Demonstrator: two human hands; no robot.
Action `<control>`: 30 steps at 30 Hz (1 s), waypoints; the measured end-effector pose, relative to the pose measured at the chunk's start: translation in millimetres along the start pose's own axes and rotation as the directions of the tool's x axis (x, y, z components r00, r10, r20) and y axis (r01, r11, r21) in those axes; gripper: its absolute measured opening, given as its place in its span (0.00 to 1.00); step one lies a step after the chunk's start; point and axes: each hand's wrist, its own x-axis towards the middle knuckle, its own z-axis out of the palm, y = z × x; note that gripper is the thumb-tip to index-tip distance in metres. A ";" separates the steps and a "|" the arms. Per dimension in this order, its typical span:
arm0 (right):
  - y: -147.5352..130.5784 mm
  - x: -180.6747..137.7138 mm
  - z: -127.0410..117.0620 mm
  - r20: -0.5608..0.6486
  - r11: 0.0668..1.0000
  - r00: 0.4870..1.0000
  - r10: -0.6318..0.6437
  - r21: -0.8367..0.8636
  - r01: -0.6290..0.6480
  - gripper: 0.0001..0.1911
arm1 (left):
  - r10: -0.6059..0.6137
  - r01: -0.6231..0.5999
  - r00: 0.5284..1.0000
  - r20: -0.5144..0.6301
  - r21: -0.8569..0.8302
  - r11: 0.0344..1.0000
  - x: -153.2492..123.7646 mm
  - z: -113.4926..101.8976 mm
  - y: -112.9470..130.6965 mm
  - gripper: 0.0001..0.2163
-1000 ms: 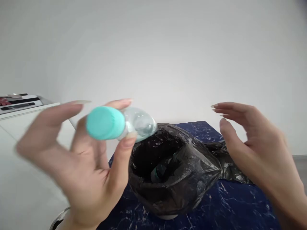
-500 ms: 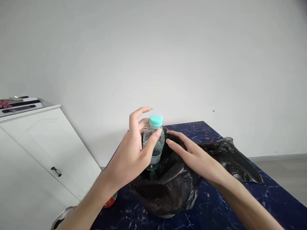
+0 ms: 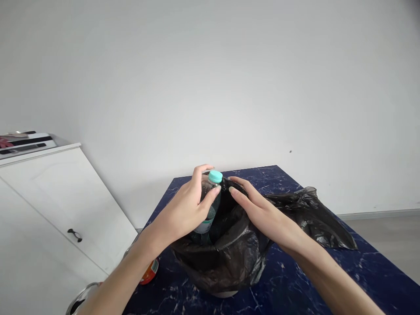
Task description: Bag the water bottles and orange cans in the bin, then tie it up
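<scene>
My left hand (image 3: 185,208) is closed around the upper part of a clear plastic bottle (image 3: 204,225) with a mint-green cap (image 3: 215,176). The bottle leans a little, and its lower part is down inside a black garbage bag (image 3: 226,264) that lines a round container. Of that container, only a pale bit of the base (image 3: 226,294) shows under the bag. At the far right rim, my right hand (image 3: 262,210) has its thumb and fingers closed on the bag's edge. The bottle's bottom is hidden in the dark opening.
Another black plastic bag (image 3: 318,218) lies crumpled on the dark blue marbled table (image 3: 295,280). An orange-red can-like item (image 3: 150,272) and a shiny metal rim (image 3: 80,297) are partly behind my left forearm. A white cabinet (image 3: 59,201) stands left, and a wall rises behind.
My left hand has lowered the bottle deeper into the bag, and the bottle tilts more now. The right hand has stayed nearly in place at the rim.
</scene>
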 end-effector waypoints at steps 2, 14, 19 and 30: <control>1.0 0.5 -0.5 -0.003 1.000 1.000 0.005 0.005 -0.005 0.37 | 0.002 -0.005 0.999 0.050 0.051 0.999 -0.7 0.5 -0.3 0.22; 11.2 2.0 8.6 -0.170 0.994 0.981 -0.094 0.046 0.104 0.43 | 0.187 -0.152 0.959 -0.212 0.173 0.973 -16.9 -2.0 4.0 0.19; 4.3 -2.4 8.3 -0.162 0.992 0.979 -0.127 -0.018 0.126 0.44 | 0.142 -0.065 0.862 -0.487 0.172 0.983 -55.5 -12.9 0.6 0.14; 17.6 -2.4 9.3 -0.126 1.000 0.992 -0.015 0.002 0.016 0.36 | -0.278 0.478 0.841 -0.464 0.394 0.785 -145.1 -16.7 -133.1 0.39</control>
